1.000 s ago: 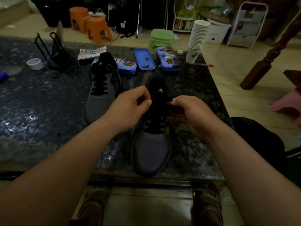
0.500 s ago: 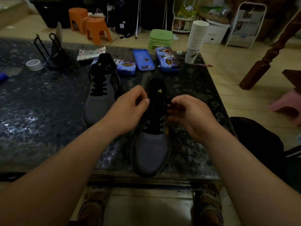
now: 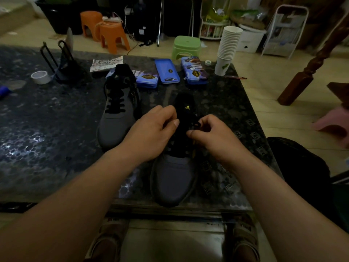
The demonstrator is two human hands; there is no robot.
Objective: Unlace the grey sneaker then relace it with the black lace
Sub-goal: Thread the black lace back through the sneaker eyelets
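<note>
A: Head view, task item?
B: Grey sneaker (image 3: 173, 174), tongue between both hands' fingertips.
A: Fingers?
B: Right hand (image 3: 217, 137) pinches a black lace (image 3: 196, 124) loop, likely to loosen it. Left hand (image 3: 151, 137) is curled beside the tongue, grip hidden, probably steadying.

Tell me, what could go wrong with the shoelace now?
The black lace pinched by the right hand barely shows in this dim light, so a wrong loop might get pulled and knot. Also, the grey sneaker has its toe near the front edge of the table; a hard tug could slide it off.
</note>
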